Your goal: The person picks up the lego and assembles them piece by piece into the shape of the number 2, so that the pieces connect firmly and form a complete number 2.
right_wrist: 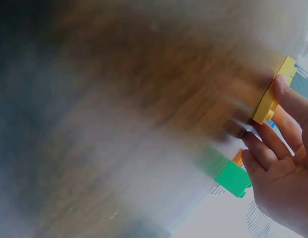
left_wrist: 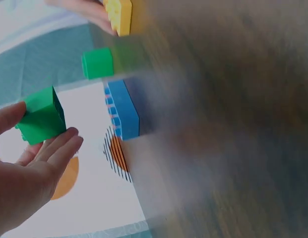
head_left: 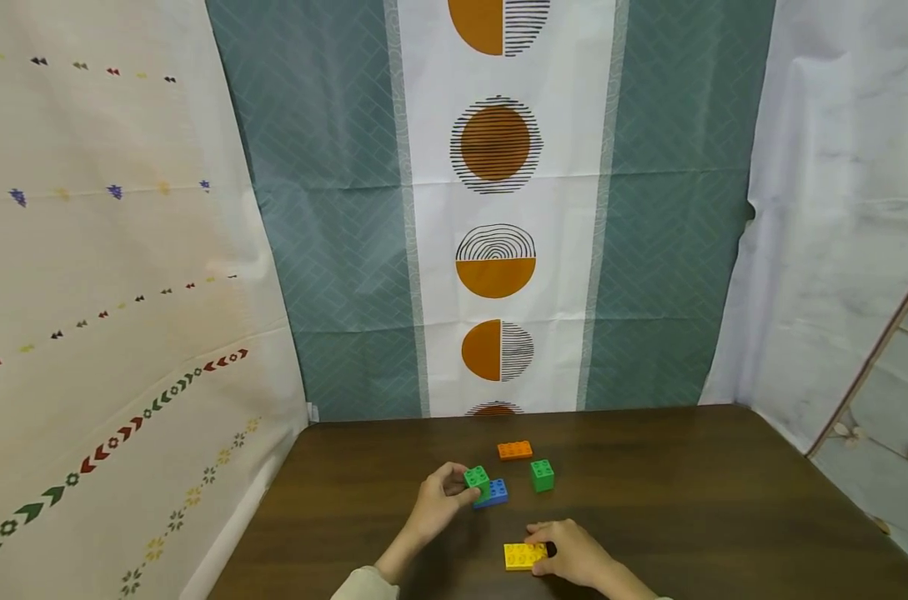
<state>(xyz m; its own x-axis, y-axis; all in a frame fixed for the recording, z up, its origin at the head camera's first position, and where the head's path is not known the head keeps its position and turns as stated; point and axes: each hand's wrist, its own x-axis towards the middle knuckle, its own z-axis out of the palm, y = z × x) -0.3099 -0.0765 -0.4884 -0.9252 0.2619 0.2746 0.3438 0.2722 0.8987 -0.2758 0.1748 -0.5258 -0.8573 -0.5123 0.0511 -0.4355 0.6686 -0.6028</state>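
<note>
In my left hand [head_left: 435, 505] a green building block [left_wrist: 43, 117] is pinched between thumb and fingers, raised above the table. Just beyond it a blue block [left_wrist: 123, 110] lies on the tabletop, partly overlapped by the green one in the head view. My right hand [head_left: 571, 552] grips the right end of a flat yellow block [head_left: 519, 557] near the table's front, thumb on the near side and fingers on the far side. A second green block [head_left: 542, 475] stands on the table to the right of the blue one.
An orange block [head_left: 514, 450] lies farther back, behind the green and blue ones. The dark wooden table [head_left: 694, 483] reaches to a hanging cloth [head_left: 333, 250] at the back. Patterned cloths hang along the left and right sides.
</note>
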